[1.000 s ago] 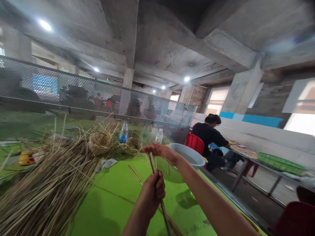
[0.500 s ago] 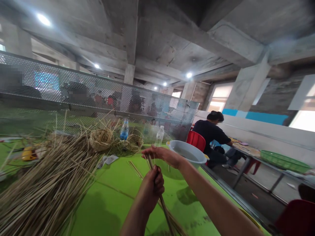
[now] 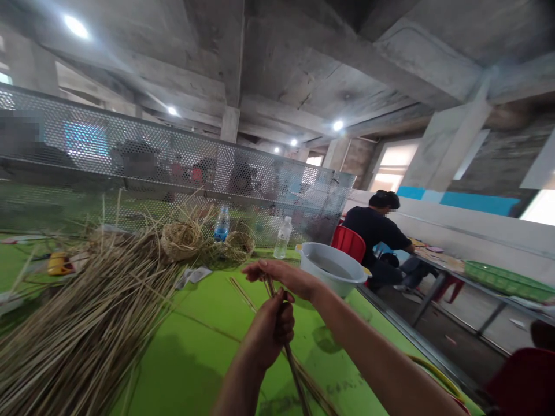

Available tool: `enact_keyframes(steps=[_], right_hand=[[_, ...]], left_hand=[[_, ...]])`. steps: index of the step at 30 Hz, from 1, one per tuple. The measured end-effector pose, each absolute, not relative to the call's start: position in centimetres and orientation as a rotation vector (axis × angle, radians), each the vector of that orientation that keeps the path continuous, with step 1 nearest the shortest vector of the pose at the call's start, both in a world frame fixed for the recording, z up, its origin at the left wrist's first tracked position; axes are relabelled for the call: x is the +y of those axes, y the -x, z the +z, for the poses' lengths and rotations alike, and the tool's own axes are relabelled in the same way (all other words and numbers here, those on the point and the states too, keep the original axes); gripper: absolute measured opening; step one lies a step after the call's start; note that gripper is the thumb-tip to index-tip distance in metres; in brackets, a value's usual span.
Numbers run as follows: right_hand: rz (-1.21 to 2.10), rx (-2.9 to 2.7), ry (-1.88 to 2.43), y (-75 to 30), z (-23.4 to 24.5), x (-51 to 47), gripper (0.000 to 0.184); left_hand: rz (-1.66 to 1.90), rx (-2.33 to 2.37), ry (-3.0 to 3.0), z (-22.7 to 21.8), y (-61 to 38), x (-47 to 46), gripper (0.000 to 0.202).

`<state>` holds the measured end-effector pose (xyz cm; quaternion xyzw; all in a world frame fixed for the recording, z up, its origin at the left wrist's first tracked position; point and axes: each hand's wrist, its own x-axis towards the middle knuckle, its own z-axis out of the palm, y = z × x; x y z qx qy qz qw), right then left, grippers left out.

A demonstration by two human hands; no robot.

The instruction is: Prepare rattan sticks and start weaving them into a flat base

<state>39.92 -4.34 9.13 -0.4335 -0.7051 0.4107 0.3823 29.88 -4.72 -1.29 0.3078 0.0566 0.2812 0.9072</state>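
Note:
My left hand point(image 3: 274, 330) is closed around a thin bundle of plant strips point(image 3: 295, 375), its thumb near the upper end. Below the fist the bundle slants down toward the bottom edge of the view. Held flat with fingers stretched out, my right hand point(image 3: 286, 276) lies over the top ends of the bundle; its palm side is hidden. A few loose strips point(image 3: 243, 296) lie on the green table point(image 3: 173, 370) behind and beneath the hands. To the left spreads a large heap of long dry strips point(image 3: 99, 300).
Behind the heap are two partly woven baskets point(image 3: 180, 241), a blue-labelled bottle point(image 3: 222, 225) and a clear bottle point(image 3: 283, 238). A pale basin point(image 3: 347, 284) holds water at the table's right edge. A perforated metal screen point(image 3: 173, 164) runs behind. A seated person point(image 3: 368, 228) works at another table.
The view has shifted slightly, so the background sits a little further right. My right hand has flattened somewhat over the strip ends; the left keeps its grip.

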Motion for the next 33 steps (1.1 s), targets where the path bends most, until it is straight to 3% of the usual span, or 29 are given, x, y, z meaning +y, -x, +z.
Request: enact_keyframes(steps=[4,7,12,19,23,29,33], right_hand=[[0.995,-1.489,1.128,-40.3,8.0,-5.5,0.055],[1.143,-1.347,1.144,-40.0,5.9,-7.8,0.051],[1.43,-1.195,1.266,-38.8,1.3,-13.5,0.047],[1.463,-1.12,1.386,-40.9,-1.6,-21.3,0.041],[1.288,-1.205,1.543,-42.4,-1.2,-25.0,0.044],[0.649,-1.477,1.878,-42.7,-1.9,-28.4,0.046],[0.532,-1.461,1.943,-43.0,-2.6,-29.6,0.051]], left_hand=[[0.682,0.106,-0.574,-0.7,-29.0,-3.5,0.041],[0.784,0.117,-0.504,0.1,-27.8,-2.3,0.035],[0.899,0.149,-0.408,1.2,-26.2,-0.9,0.045],[1.041,0.212,-0.303,1.8,-23.8,0.9,0.05],[1.063,0.251,-0.293,1.8,-23.7,1.0,0.05],[1.046,0.291,-0.298,1.7,-24.9,0.1,0.051],[1.058,0.318,-0.28,1.5,-25.1,0.3,0.05]])
